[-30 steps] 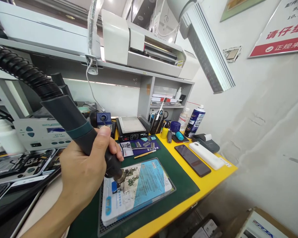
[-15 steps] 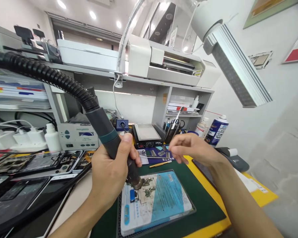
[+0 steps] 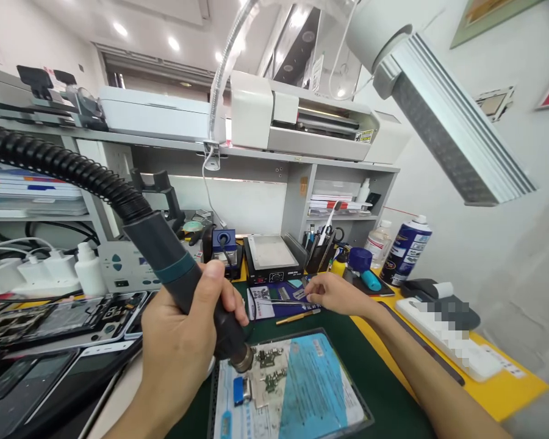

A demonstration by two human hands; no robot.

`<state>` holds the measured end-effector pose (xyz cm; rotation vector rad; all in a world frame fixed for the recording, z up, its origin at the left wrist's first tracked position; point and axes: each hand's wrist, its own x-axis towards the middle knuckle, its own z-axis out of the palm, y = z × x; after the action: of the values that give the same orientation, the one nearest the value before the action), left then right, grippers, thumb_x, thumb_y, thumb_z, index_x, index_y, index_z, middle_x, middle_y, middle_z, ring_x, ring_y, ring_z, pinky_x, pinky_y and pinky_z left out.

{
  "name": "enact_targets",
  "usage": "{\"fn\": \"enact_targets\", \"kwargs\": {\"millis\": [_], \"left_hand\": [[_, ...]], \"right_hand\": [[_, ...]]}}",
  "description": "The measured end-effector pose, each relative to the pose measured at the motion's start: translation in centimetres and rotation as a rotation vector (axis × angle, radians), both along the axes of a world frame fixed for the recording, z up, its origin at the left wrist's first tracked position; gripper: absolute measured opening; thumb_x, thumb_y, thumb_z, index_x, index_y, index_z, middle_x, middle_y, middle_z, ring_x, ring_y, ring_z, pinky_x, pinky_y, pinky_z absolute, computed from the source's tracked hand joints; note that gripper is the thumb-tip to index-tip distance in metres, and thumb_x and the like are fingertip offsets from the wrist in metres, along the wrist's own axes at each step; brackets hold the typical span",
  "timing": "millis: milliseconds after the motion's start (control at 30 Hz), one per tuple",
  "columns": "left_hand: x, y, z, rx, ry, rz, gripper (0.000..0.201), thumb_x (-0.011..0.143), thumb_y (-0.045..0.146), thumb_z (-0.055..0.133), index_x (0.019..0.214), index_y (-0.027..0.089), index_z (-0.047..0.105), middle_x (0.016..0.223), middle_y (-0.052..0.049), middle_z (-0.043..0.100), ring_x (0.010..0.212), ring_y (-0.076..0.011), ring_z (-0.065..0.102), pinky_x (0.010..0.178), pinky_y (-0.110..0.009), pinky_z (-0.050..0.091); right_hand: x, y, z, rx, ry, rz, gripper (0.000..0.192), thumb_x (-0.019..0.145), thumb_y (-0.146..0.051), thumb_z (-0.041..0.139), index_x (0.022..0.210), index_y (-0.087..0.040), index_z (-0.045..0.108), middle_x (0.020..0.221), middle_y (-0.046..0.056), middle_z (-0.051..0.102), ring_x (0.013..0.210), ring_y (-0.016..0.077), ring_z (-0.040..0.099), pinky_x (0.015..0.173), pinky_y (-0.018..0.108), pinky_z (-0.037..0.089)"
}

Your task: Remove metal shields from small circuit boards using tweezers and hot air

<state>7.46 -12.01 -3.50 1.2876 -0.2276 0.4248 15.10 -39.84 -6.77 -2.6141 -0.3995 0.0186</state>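
Observation:
My left hand (image 3: 183,341) is wrapped round the black handle of a hot air gun (image 3: 178,265). Its metal nozzle points down over small circuit board pieces (image 3: 269,369). These lie on a blue and white booklet (image 3: 320,384) under a clear cover, beside a small blue-topped part (image 3: 241,390). Further back, my right hand (image 3: 336,294) has its fingers curled together at the right end of thin metal tweezers (image 3: 286,302). The tweezers lie across a purple card (image 3: 274,311); how firmly the fingers grip them is partly hidden.
A yellow-handled tool (image 3: 297,317) lies on the green mat (image 3: 384,390). Behind are a heating plate (image 3: 274,253), a soldering iron stand (image 3: 226,250) and a pen holder (image 3: 320,253). Opened phones (image 3: 73,317) crowd the left. A spray can (image 3: 405,250) and a lamp (image 3: 457,116) are on the right.
My right hand has moved down and forward to the tweezers. The hot air gun nozzle has shifted slightly left and down in view. The camera view has shifted too.

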Motion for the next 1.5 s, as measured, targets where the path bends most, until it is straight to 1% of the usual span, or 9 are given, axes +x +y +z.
{"fn": "enact_targets", "kwargs": {"millis": [233, 433, 633, 800, 967, 1100, 1333, 1400, 1500], "left_hand": [[0.2, 0.2, 0.1, -0.009, 0.051, -0.012, 0.05, 0.089, 0.057, 0.065, 0.058, 0.019, 0.056, 0.055, -0.001, 0.059, 0.051, -0.0175, 0.06, 0.05, -0.027, 0.052], [0.2, 0.4, -0.2, -0.026, 0.068, -0.003, 0.049, 0.085, 0.058, 0.069, 0.059, 0.02, 0.056, 0.056, 0.0, 0.057, 0.051, -0.0176, 0.06, 0.049, -0.027, 0.051], [-0.1, 0.2, -0.1, 0.01, 0.059, -0.043, 0.051, 0.092, 0.057, 0.062, 0.058, 0.019, 0.056, 0.056, -0.001, 0.059, 0.052, -0.0167, 0.059, 0.053, -0.027, 0.052], [0.1, 0.3, -0.1, 0.024, 0.045, -0.058, 0.051, 0.095, 0.056, 0.059, 0.059, 0.019, 0.057, 0.056, -0.001, 0.06, 0.052, -0.016, 0.059, 0.053, -0.027, 0.05], [-0.3, 0.0, 0.1, -0.001, 0.083, -0.046, 0.052, 0.096, 0.055, 0.056, 0.059, 0.019, 0.056, 0.054, -0.002, 0.061, 0.052, -0.0159, 0.058, 0.054, -0.027, 0.049], [-0.6, -0.4, -0.1, -0.004, 0.075, -0.069, 0.05, 0.097, 0.052, 0.057, 0.058, 0.019, 0.056, 0.054, -0.002, 0.06, 0.051, -0.0158, 0.059, 0.054, -0.028, 0.05], [-0.9, -0.8, -0.7, 0.0, 0.046, -0.138, 0.046, 0.098, 0.048, 0.056, 0.062, 0.02, 0.056, 0.055, -0.001, 0.059, 0.052, -0.0158, 0.059, 0.056, -0.029, 0.051], [-1.0, -0.9, -0.8, 0.002, 0.048, -0.147, 0.044, 0.098, 0.049, 0.057, 0.064, 0.02, 0.056, 0.055, -0.001, 0.059, 0.052, -0.0157, 0.058, 0.055, -0.028, 0.051], [-1.2, -1.1, -0.8, 0.015, 0.062, -0.142, 0.044, 0.097, 0.05, 0.057, 0.064, 0.021, 0.055, 0.055, -0.001, 0.06, 0.052, -0.0159, 0.058, 0.056, -0.029, 0.051]], "right_hand": [[-0.2, -1.5, 0.5, -0.017, 0.084, 0.031, 0.016, 0.083, -0.021, 0.061, 0.086, -0.013, 0.075, 0.084, 0.008, 0.074, 0.076, 0.0213, 0.066, 0.062, 0.027, 0.046], [-0.7, -1.1, 0.6, -0.072, 0.158, 0.059, 0.018, 0.079, -0.028, 0.071, 0.089, -0.015, 0.078, 0.086, 0.006, 0.075, 0.078, 0.0221, 0.067, 0.062, 0.027, 0.045], [-0.6, -0.6, -0.2, -0.154, 0.138, 0.02, 0.017, 0.075, -0.025, 0.075, 0.087, -0.015, 0.079, 0.082, 0.008, 0.072, 0.074, 0.0227, 0.064, 0.059, 0.028, 0.04], [-0.5, -0.6, -0.3, -0.171, 0.143, 0.046, 0.012, 0.076, -0.026, 0.073, 0.081, -0.015, 0.077, 0.086, 0.008, 0.072, 0.078, 0.023, 0.064, 0.062, 0.028, 0.041], [-0.7, -0.4, -0.3, -0.163, 0.189, 0.063, 0.017, 0.077, -0.033, 0.072, 0.081, -0.016, 0.077, 0.078, 0.006, 0.07, 0.068, 0.0198, 0.059, 0.056, 0.028, 0.037], [-0.9, -0.3, -0.1, -0.134, 0.211, 0.068, 0.011, 0.075, -0.026, 0.07, 0.075, -0.016, 0.074, 0.071, 0.004, 0.066, 0.063, 0.0178, 0.056, 0.053, 0.027, 0.034], [-2.4, -0.4, 2.4, 0.029, 0.277, 0.084, 0.008, 0.076, -0.024, 0.066, 0.077, -0.016, 0.064, 0.065, -0.001, 0.061, 0.057, 0.0121, 0.049, 0.052, 0.023, 0.035], [-2.8, -0.5, 2.7, 0.188, 0.312, 0.112, 0.011, 0.076, -0.024, 0.067, 0.074, -0.017, 0.059, 0.06, -0.002, 0.058, 0.053, 0.0103, 0.046, 0.05, 0.022, 0.036], [-3.1, 0.1, 2.3, 0.51, 0.36, 0.16, 0.012, 0.072, -0.019, 0.066, 0.073, -0.018, 0.054, 0.056, -0.003, 0.057, 0.046, 0.0089, 0.046, 0.045, 0.02, 0.038]]}}
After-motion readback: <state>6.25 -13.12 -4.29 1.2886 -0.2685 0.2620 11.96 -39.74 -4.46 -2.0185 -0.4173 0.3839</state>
